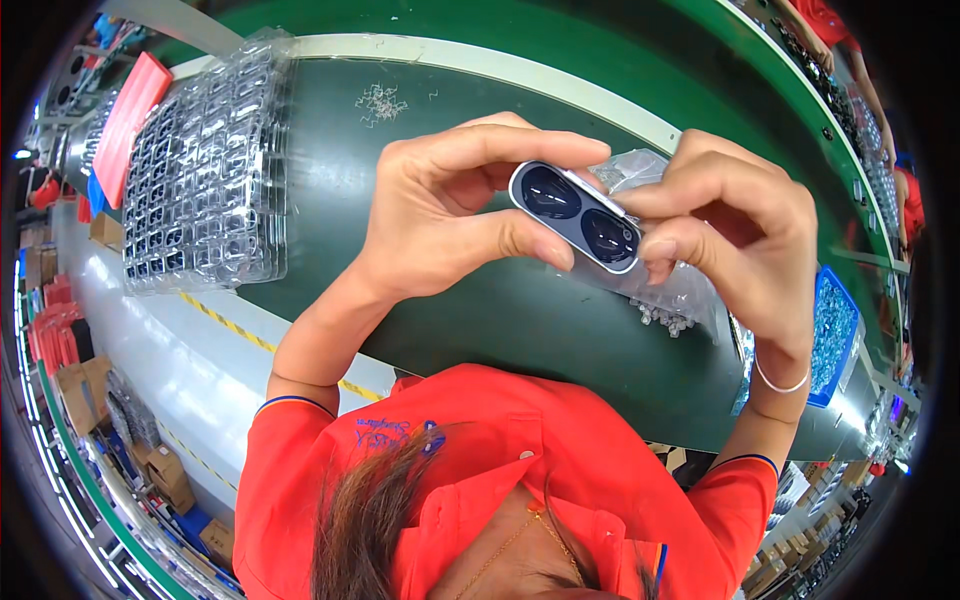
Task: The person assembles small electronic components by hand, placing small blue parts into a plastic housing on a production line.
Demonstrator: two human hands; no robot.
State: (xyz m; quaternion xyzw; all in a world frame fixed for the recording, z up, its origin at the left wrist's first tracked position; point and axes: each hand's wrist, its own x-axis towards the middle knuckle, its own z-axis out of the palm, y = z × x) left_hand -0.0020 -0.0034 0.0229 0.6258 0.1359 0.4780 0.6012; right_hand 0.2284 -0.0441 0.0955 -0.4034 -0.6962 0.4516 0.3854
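An earbud charging case (578,226) with a white rim and two dark, glossy wells is held up in front of my chest, over the green table. My left hand (430,205) grips its left end, thumb below and index finger along the top edge. At the right end, my right hand (745,225) is closed, with thumb and fingertips pressed against the case near a narrow white strip on its upper edge. Whether those fingertips also pinch a small part is hidden. Behind and below the right hand lies a clear plastic bag (692,295) beside small whitish parts (662,317).
A tall stack of clear plastic trays (205,180) stands at the left, beside a red sheet (140,120). Small thin pieces (381,103) are heaped at the table's far side. At right sits a blue bin (850,335) of bluish bits. Other people work beyond the green belt (600,45).
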